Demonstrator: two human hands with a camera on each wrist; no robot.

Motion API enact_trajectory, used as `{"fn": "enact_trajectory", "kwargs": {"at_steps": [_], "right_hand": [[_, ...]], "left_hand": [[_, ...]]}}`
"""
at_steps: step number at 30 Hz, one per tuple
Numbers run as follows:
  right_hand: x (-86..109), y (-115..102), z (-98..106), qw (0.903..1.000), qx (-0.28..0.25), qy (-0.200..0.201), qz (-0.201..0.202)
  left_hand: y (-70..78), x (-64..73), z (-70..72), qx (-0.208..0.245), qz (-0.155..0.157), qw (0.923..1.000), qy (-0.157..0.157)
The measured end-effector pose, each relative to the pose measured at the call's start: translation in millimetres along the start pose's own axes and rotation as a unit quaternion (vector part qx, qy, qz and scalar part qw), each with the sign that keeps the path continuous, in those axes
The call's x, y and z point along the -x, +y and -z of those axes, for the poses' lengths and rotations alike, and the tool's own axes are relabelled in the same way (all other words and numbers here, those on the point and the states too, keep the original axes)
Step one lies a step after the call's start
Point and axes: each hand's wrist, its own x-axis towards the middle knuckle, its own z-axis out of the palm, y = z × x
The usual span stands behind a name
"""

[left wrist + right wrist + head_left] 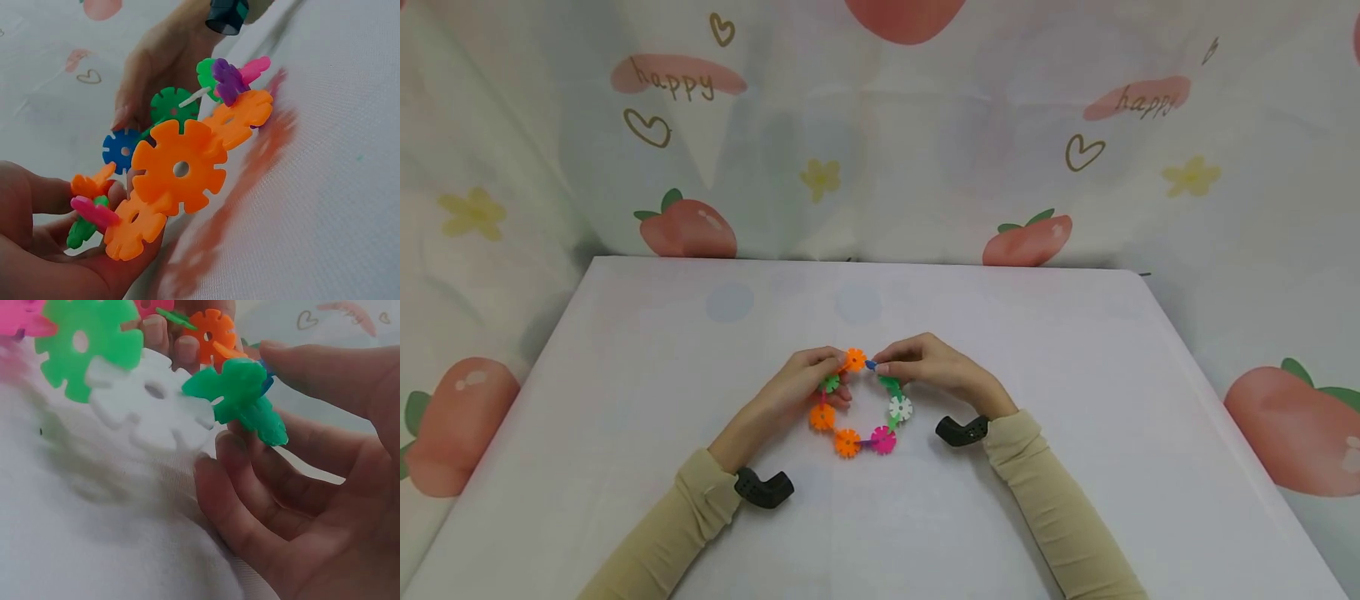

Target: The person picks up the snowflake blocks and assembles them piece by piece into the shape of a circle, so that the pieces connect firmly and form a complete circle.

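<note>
A ring of notched plastic snowflake discs is held just over the table between both hands. It includes orange discs (847, 443), a magenta disc (883, 440), a white disc (900, 408) and green discs (244, 381). My left hand (797, 385) grips the ring's upper left, thumb and fingers around orange and green discs. At the top right, my right hand (936, 367) pinches a blue disc (114, 156) beside the dark green ones. The blue disc lies close to the top orange disc (854, 360); whether they are joined I cannot tell.
A white-covered table (587, 358) lies under the hands, its far edge against a printed curtain (910, 167) with peaches and hearts. Black wrist devices (764, 489) sit at both beige sleeves (1060, 508).
</note>
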Motion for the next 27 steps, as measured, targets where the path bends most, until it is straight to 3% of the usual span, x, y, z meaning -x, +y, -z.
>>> {"fn": "enact_trajectory", "kwargs": {"at_steps": [10, 20, 27], "right_hand": [[-4.0, 3, -4, 0.9999, -0.007, -0.007, 0.014], [-8.6, 6, -8, 0.9996, 0.006, 0.027, 0.001], [-10.0, 11, -9, 0.9985, 0.004, 0.021, 0.051]], "left_hand": [[-1.4, 1.8, -0.9, -0.015, -0.015, 0.9997, -0.013], [0.6, 1.9, 0.0, -0.022, -0.022, 0.9995, -0.008], [-4.8, 0.5, 3.7, -0.008, -0.012, 0.9993, -0.033]]}}
